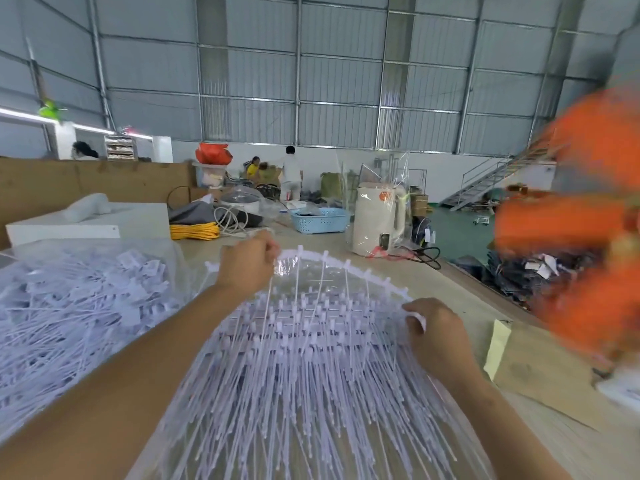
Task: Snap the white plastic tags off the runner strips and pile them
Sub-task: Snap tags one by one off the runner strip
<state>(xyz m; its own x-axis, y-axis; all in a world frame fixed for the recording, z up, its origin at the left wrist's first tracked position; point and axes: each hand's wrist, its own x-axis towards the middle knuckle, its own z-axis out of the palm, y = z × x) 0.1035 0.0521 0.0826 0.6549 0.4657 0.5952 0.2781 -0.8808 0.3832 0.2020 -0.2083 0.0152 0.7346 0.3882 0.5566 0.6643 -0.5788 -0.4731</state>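
Head view: a heap of loose white tags (79, 299) lies at left on the table (460, 299), a cream kettle (377, 220) and blue basket (320, 220) stand beyond, and an orange blur (588, 209) smears across the right edge. The curved runner strip (349, 266) arches over a mass of attached tags (294, 368). Left hand (247, 263) is closed on the strip's far end; right hand (434, 327) pinches its near end, fingers curled tight.

Large shed — grey corrugated metal walls (332, 81) on steel framing; white lower wall; green floor (453, 233); metal staircase (485, 181) at right.
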